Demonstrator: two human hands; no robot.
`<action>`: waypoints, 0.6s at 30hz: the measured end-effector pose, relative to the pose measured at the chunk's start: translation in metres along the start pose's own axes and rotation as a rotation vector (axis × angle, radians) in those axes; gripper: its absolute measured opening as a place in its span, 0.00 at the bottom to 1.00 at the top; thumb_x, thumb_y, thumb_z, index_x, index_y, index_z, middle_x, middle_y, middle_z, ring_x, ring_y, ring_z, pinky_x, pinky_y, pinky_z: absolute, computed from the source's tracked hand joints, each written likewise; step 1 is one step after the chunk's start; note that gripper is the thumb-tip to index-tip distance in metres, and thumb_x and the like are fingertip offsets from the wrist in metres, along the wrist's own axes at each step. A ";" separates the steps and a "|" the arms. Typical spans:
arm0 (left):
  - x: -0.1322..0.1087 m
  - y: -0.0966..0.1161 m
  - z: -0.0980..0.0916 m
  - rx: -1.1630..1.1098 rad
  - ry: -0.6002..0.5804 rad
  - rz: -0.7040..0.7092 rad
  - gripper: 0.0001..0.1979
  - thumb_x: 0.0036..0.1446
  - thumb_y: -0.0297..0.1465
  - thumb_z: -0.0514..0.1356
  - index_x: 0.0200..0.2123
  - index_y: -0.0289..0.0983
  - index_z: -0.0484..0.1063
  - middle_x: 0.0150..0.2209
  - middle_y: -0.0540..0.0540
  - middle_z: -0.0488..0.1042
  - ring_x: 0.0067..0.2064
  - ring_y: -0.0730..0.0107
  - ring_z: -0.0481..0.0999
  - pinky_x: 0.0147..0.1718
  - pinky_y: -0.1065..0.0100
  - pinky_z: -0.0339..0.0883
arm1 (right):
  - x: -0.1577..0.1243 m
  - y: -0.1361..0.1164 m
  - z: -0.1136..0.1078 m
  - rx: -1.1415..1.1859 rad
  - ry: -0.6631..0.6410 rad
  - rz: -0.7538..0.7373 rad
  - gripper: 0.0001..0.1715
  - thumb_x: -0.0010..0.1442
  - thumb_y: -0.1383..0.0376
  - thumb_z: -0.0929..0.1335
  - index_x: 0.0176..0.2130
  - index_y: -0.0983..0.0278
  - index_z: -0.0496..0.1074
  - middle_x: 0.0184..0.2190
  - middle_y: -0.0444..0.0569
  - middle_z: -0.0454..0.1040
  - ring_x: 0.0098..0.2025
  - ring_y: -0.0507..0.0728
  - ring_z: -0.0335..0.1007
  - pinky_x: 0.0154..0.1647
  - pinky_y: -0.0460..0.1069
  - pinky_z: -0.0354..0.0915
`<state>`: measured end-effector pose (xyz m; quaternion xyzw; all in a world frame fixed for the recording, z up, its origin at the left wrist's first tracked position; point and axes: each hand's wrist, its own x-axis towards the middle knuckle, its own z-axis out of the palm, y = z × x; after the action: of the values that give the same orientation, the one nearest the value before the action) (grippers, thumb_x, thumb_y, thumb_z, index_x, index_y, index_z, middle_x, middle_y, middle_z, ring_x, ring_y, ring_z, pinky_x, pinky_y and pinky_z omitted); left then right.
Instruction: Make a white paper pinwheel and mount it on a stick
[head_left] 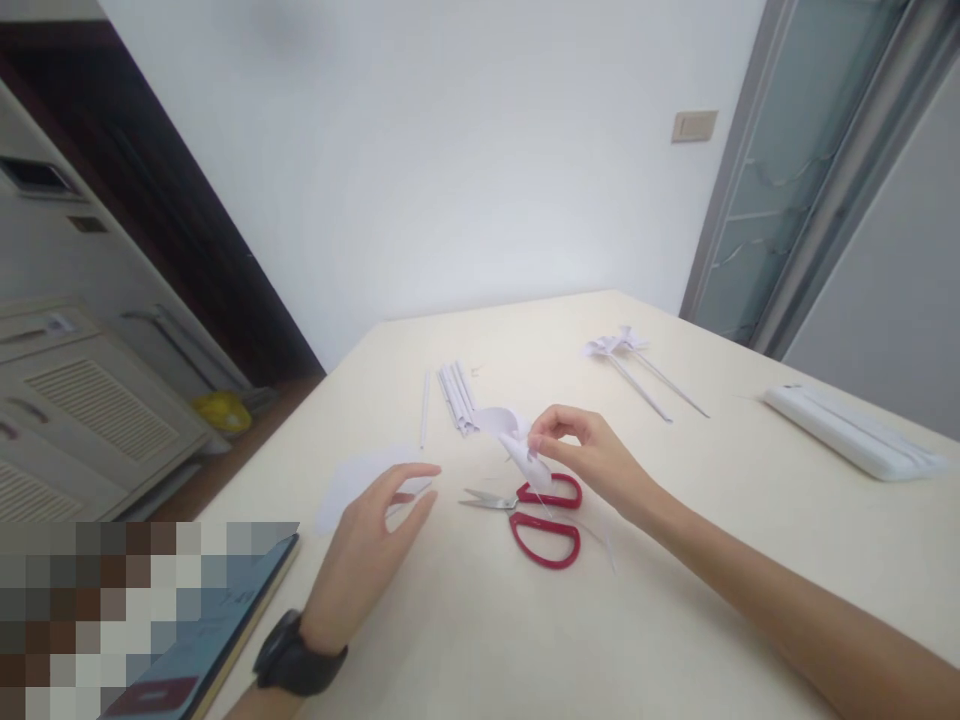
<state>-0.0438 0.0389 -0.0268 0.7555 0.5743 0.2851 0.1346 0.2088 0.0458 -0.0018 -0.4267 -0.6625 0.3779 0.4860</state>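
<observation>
My right hand (pixel 574 437) pinches a white paper pinwheel (pixel 502 425) with curled blades, held above the table. Below it lies a pair of scissors (pixel 547 550) with red handles, blades slightly apart and pointing left. A thin white strand (pixel 611 555) trails on the table past the scissors' handles. My left hand (pixel 382 535), with a black watch at the wrist, has thumb and fingers apart and holds nothing. Under and behind that hand are white paper sheets (pixel 341 485).
Several rolled paper sticks (pixel 455 395) lie together, with a single stick (pixel 425 410) to their left. Two finished-looking paper pinwheels on sticks (pixel 641 385) rest at the back right. A white packaged block (pixel 851 430) lies at right, a book-like object (pixel 240 610) at front left.
</observation>
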 end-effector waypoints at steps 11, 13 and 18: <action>0.086 -0.021 0.022 0.430 -0.017 0.025 0.17 0.59 0.34 0.56 0.51 0.35 0.65 0.52 0.41 0.67 0.49 0.58 0.70 0.46 0.51 0.65 | 0.007 0.015 -0.003 0.083 0.044 0.013 0.05 0.53 0.65 0.66 0.29 0.65 0.71 0.28 0.45 0.73 0.32 0.53 0.68 0.34 0.47 0.62; 0.115 -0.015 0.026 0.463 -0.017 -0.061 0.16 0.59 0.33 0.56 0.50 0.35 0.65 0.50 0.41 0.68 0.46 0.60 0.72 0.42 0.54 0.68 | 0.009 0.019 -0.003 0.096 0.050 0.020 0.05 0.52 0.65 0.66 0.29 0.65 0.71 0.28 0.46 0.73 0.32 0.53 0.68 0.34 0.47 0.63; 0.162 -0.006 0.026 0.419 -0.048 -0.282 0.16 0.59 0.33 0.56 0.50 0.34 0.65 0.49 0.41 0.69 0.45 0.61 0.72 0.41 0.55 0.69 | 0.011 0.021 -0.005 0.092 0.071 0.028 0.06 0.52 0.65 0.66 0.29 0.65 0.71 0.29 0.47 0.74 0.32 0.54 0.69 0.35 0.49 0.64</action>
<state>-0.0049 0.1971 -0.0061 0.6859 0.7172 0.1202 0.0270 0.2158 0.0638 -0.0167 -0.4265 -0.6207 0.3992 0.5229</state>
